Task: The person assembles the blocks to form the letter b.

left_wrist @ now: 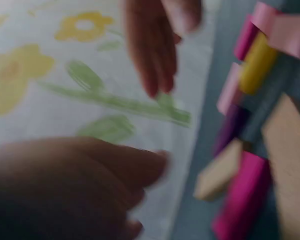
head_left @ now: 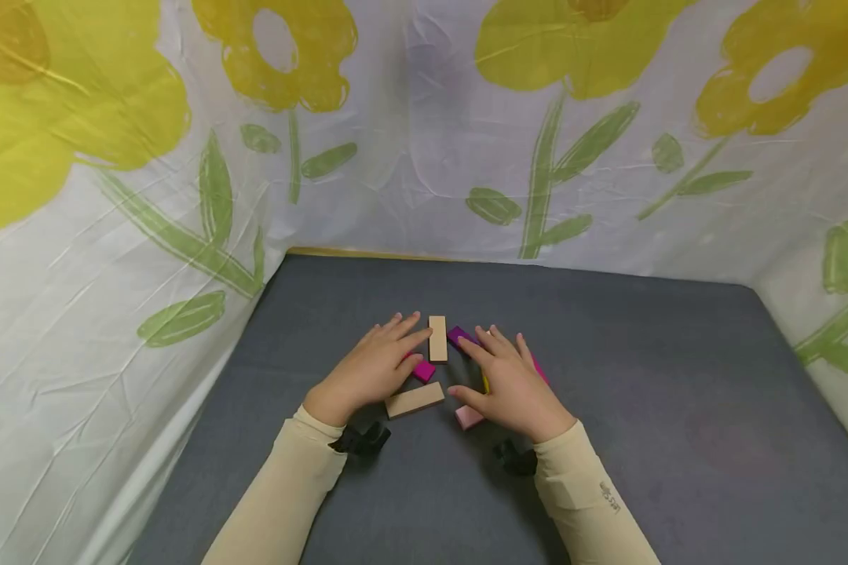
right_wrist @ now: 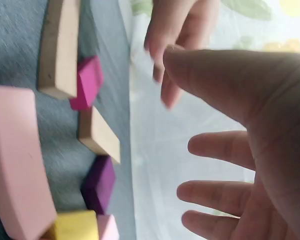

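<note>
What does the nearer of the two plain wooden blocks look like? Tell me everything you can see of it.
The wooden block is a long, light-tan bar with flat faces, straight edges and no paint. It lies lengthwise on the dark grey table, slanting in the head view so its right end sits farther away. The magenta block is just beyond it; whether they touch I cannot tell. Neither the left hand nor the right hand grips it.

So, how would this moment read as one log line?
left hand: empty, above magenta block; right hand: empty, above pink block; between hands: bare-wood blocks; surface: gray tabletop
</note>
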`<state>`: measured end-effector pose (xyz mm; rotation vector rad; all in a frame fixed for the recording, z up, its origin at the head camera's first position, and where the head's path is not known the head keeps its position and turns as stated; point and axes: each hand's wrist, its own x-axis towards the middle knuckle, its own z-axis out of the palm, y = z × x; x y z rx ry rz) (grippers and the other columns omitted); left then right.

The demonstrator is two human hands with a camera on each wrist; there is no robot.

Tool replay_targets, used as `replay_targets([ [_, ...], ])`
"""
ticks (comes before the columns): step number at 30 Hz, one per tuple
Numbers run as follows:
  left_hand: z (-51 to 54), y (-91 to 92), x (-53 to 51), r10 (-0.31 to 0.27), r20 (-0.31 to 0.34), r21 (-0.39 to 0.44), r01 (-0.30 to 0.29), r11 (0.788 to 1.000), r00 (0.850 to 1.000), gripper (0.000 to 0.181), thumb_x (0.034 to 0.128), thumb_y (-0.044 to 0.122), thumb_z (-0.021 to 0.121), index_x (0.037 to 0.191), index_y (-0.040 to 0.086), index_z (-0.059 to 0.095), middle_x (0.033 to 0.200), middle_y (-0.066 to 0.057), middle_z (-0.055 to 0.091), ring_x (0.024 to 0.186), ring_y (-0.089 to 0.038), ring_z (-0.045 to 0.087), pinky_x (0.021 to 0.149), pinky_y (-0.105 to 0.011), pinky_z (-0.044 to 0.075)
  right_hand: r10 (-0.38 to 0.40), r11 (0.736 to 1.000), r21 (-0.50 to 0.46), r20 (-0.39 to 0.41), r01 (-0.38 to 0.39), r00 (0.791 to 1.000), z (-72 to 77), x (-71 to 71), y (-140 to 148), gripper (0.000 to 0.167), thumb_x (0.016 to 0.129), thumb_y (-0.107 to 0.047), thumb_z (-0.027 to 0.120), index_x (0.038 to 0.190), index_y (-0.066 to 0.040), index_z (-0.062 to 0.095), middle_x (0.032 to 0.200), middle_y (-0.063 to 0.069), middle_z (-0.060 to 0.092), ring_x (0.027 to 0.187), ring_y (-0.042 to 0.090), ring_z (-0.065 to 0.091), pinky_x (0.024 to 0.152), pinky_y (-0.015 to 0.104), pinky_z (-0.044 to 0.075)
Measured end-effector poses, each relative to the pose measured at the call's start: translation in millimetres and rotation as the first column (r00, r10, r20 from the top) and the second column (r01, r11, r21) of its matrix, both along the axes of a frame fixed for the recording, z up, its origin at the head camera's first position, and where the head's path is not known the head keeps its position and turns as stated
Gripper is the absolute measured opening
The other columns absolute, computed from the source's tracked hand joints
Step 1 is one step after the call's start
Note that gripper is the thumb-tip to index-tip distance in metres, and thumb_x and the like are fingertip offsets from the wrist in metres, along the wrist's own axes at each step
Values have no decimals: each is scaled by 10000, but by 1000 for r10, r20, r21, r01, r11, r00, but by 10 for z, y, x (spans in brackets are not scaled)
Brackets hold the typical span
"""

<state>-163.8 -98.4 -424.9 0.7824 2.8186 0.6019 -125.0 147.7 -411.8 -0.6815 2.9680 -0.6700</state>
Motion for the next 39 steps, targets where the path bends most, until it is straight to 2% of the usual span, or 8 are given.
replay_targets([
  [5,-227,18,-113,-72,-10,-3,72,997,997,482,1124,297,498,1597,203,482,1725,-41,281,1607,-325,215,1269,-617,203,67,997,31,-27,-66,997,-72,10,-112,687,921,-444,802,1457,-50,628,1527,189,566,1478,358,472,1204,734,233],
  [8,-297,49,-136,-104,-4,-23,104,994,995,466,1132,315,472,1588,222,495,1723,6,279,1611,-285,203,1274,-617,187,108,993,43,-35,-107,994,-116,22,-182,636,932,-440,795,1407,-37,668,1463,173,624,1424,335,537,1187,728,281],
  [11,-356,72,-146,-98,-1,-37,98,994,995,457,1135,332,455,1578,239,512,1718,44,290,1612,-262,206,1275,-627,172,128,991,55,-49,-125,991,-162,41,-249,597,931,-436,798,1364,-37,700,1415,156,658,1379,309,579,1177,722,306],
  [16,-448,76,-157,-67,41,-56,69,996,997,460,1141,385,414,1579,283,508,1708,92,309,1611,-235,213,1283,-619,142,156,987,59,-54,-152,986,-230,78,-342,578,921,-413,810,1349,-37,710,1415,151,657,1375,312,579,1164,724,330],
  [24,-428,13,-183,-48,35,-58,50,997,998,440,1139,332,422,1550,247,554,1693,53,354,1589,-269,283,1271,-646,157,182,982,64,-59,-178,982,-352,92,-449,620,910,-404,814,1406,-57,678,1522,163,573,1439,331,514,1188,711,303],
  [28,-434,-42,-208,-19,45,-44,21,999,999,439,1141,329,416,1542,230,563,1693,43,353,1591,-267,278,1275,-642,141,190,981,57,-40,-188,981,-381,105,-479,629,907,-411,820,1410,-61,676,1567,156,534,1458,341,500,1198,701,291],
  [33,-468,-130,-250,24,46,-16,-23,1000,999,440,1132,320,441,1538,207,569,1690,32,360,1593,-263,276,1283,-626,127,191,977,93,-2,-190,982,-414,112,-515,679,908,-451,806,1454,-83,642,1626,135,468,1495,342,459,1220,674,271],
  [39,-482,-204,-293,47,54,-11,-46,999,997,448,1136,316,431,1557,217,544,1699,32,338,1591,-262,281,1286,-617,133,187,974,134,-3,-185,982,-433,124,-535,696,907,-469,800,1441,-52,645,1583,156,516,1466,350,488,1210,649,323],
])
